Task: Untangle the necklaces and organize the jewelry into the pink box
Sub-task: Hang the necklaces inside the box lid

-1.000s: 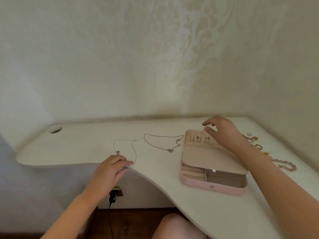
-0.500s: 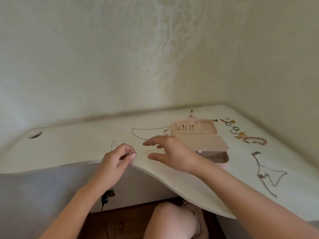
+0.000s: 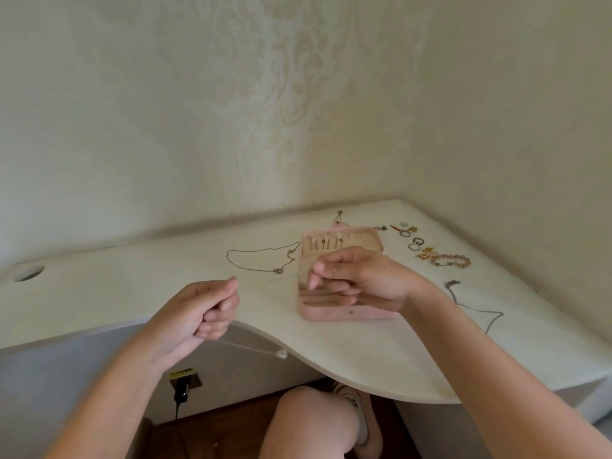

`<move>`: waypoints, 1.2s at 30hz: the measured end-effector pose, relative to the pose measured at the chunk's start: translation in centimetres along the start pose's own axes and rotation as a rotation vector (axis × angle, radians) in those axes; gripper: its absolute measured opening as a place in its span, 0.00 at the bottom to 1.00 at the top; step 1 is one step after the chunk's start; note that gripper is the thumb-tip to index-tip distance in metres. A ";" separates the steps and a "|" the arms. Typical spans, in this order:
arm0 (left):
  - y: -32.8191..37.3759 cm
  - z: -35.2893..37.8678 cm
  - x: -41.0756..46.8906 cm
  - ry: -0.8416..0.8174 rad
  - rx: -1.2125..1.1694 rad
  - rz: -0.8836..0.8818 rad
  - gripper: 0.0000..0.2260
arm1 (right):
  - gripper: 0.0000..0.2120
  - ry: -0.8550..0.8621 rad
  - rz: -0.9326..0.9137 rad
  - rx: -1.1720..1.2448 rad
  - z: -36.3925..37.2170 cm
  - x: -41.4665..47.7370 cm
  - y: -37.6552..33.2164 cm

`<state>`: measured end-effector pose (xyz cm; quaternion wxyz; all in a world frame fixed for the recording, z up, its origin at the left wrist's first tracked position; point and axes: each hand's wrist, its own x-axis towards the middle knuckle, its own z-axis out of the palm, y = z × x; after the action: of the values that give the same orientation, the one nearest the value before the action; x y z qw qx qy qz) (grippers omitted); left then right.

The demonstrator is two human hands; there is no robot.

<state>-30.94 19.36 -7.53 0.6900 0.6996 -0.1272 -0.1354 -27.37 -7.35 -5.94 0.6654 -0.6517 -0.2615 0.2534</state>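
Holding: the left hand (image 3: 202, 309), lower left of centre, has its fingers curled together and pinched on a thin necklace (image 3: 251, 348); the chain trails down and right from the fist to a small pale pendant hanging at the desk's front edge.
Right hand: the right hand (image 3: 357, 279) hovers at centre frame over the pink box (image 3: 331, 312), thumb and forefinger drawn close; whether they nip the chain's other end cannot be told.
Handling: the chain looks very light, limp and prone to knotting; a gentle pinch near the clasp or pendant seems the safest hold, with slack kept low.
Look: fine, pale metal, nearly invisible against the white desk (image 3: 132, 286).
Box: open, lid back, small pieces standing in its upper row, ring rolls below.
Still loose: a second necklace (image 3: 261, 260) lies in an open loop left of the box; a darker chain (image 3: 477, 306) lies at right; rings (image 3: 415, 243) and a beaded bracelet (image 3: 452, 260) sit upper right.
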 end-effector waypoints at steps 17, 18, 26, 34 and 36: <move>0.8 4.2 3.2 0.043 -0.509 0.085 0.08 | 0.13 0.014 -0.102 0.441 -2.8 -2.9 0.8; 1.3 4.5 3.2 0.025 -0.431 0.075 0.09 | 0.13 0.003 -0.099 0.423 -2.9 -3.0 0.6; 3.8 6.5 4.4 0.014 -0.189 0.048 0.08 | 0.15 0.004 -0.053 0.237 -4.2 -3.3 -0.9; 3.8 5.9 6.0 0.041 -0.234 0.007 0.09 | 0.18 0.097 -0.093 0.223 -7.2 -4.0 -4.0; 4.1 5.9 6.9 0.059 -0.277 0.006 0.07 | 0.15 0.134 -0.101 0.174 -7.9 -3.6 -5.6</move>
<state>-26.61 11.32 -3.62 0.7836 0.6011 -0.0891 -0.1292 -24.71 -15.69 -0.52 0.7473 -0.5930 -0.2258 0.1974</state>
